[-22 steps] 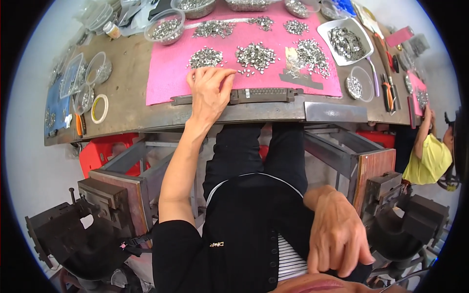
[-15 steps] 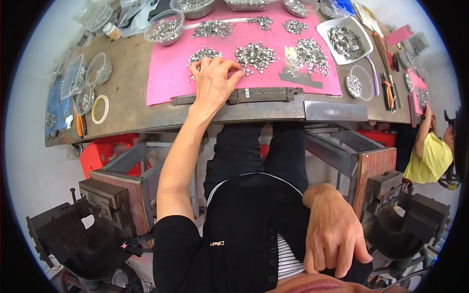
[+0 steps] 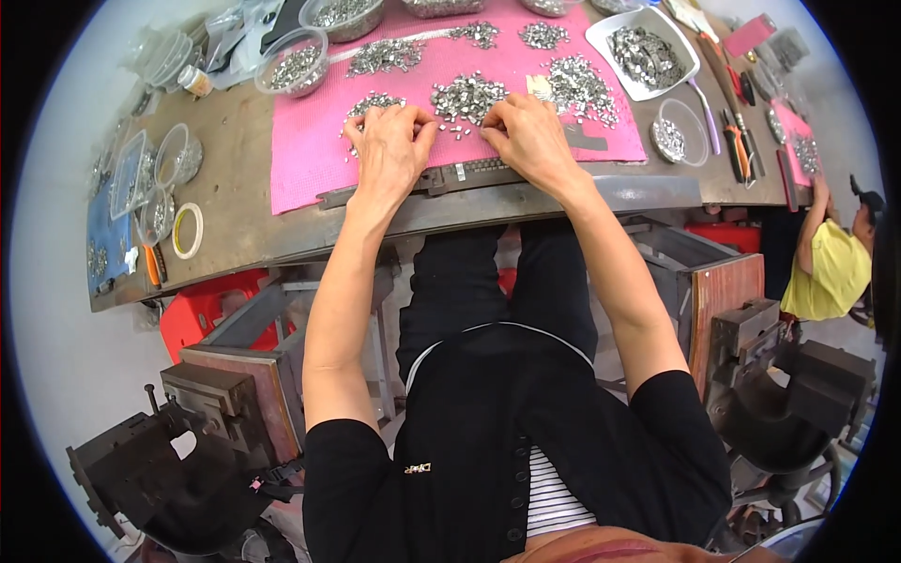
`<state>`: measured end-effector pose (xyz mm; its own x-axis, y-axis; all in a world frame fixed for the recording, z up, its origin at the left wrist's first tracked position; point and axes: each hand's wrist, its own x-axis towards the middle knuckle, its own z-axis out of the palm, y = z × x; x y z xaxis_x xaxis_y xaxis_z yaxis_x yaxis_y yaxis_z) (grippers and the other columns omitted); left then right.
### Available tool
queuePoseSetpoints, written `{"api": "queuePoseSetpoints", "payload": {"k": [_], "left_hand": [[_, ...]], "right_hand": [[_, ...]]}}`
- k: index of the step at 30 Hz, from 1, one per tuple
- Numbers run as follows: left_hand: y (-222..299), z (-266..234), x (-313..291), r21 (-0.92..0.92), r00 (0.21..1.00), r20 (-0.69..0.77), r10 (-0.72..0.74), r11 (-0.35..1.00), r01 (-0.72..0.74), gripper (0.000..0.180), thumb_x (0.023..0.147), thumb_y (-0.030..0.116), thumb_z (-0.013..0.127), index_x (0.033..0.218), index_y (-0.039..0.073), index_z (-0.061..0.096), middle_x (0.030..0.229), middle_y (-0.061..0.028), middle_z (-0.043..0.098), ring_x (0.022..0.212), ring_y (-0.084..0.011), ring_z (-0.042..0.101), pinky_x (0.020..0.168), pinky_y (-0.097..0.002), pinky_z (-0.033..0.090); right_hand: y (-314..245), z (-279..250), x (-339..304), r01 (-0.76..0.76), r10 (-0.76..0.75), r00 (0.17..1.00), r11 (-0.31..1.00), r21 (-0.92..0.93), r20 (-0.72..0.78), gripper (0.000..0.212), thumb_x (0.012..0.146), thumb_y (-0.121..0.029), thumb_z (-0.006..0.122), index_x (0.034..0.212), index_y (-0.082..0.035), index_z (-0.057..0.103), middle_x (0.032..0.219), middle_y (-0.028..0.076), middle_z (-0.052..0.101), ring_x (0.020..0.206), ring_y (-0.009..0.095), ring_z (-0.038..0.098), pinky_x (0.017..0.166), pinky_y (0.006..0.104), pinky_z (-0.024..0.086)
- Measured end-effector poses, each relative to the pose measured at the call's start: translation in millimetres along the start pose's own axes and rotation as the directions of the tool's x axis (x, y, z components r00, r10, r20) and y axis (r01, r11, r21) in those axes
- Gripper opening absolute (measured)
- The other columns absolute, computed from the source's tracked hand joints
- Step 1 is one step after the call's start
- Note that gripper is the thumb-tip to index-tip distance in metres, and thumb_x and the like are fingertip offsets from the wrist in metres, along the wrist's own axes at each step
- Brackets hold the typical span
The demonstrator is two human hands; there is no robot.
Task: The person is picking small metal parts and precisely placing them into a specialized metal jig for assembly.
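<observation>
Head view: left hand and right hand, fingers curled, touch the metal-piece pile between them, just beyond the long strip; grip unclear.

Mat lies on tabletop, centre. Several heaps of metal parts sit on mat. Rail lies along mat's near edge. Both hands rest on mat between rail and heaps: left hand left, right hand right. Dish sits behind, right. Tape roll lies left of mat.
</observation>
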<state>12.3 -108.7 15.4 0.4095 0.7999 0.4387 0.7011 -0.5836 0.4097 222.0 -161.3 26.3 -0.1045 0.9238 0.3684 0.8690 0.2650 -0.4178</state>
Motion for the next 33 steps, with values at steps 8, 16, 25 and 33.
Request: {"api": "queuePoseSetpoints", "payload": {"k": [8,16,25,33], "left_hand": [[1,1,0,0.035,1.000,0.004,-0.013,0.999,0.012,0.015,0.085,0.025,0.075,0.091,0.012,0.074,0.085,-0.0018,0.070,0.090,-0.0217,0.060,0.097,-0.0478,0.030],[4,-4,1,-0.007,0.993,0.079,-0.089,0.996,0.090,0.015,0.083,0.026,0.074,0.092,0.014,0.075,0.087,-0.0027,0.069,0.093,-0.0214,0.061,0.097,-0.0470,0.030],[6,7,-2,0.053,0.999,-0.033,-0.023,0.998,0.025,0.014,0.081,0.026,0.074,0.089,0.014,0.075,0.085,-0.0020,0.068,0.092,-0.0218,0.060,0.096,-0.0488,0.030],[15,-5,-10,-0.071,0.990,-0.012,0.139,0.988,-0.140,0.009,0.083,0.018,0.073,0.090,0.012,0.072,0.085,0.0008,0.067,0.086,-0.0185,0.063,0.100,-0.0431,0.032]], "right_hand": [[9,8,4,0.035,-0.035,0.999,0.999,-0.002,0.029,0.010,0.085,-0.015,0.068,0.087,-0.005,0.070,0.082,0.008,0.064,0.082,0.025,0.063,0.079,0.0395,0.042],[9,8,3,0.035,-0.036,0.999,0.999,0.024,0.019,0.011,0.086,-0.016,0.068,0.090,-0.006,0.070,0.082,0.006,0.064,0.079,0.024,0.063,0.079,0.0382,0.041],[7,8,1,0.038,-0.037,0.999,0.999,0.031,-0.004,0.010,0.087,-0.016,0.068,0.090,-0.007,0.070,0.081,0.006,0.064,0.080,0.024,0.063,0.079,0.0390,0.042],[6,4,-11,0.095,-0.088,0.995,0.981,0.168,-0.053,0.009,0.088,-0.013,0.068,0.090,-0.004,0.067,0.083,0.008,0.063,0.081,0.026,0.062,0.079,0.0375,0.043]]}}
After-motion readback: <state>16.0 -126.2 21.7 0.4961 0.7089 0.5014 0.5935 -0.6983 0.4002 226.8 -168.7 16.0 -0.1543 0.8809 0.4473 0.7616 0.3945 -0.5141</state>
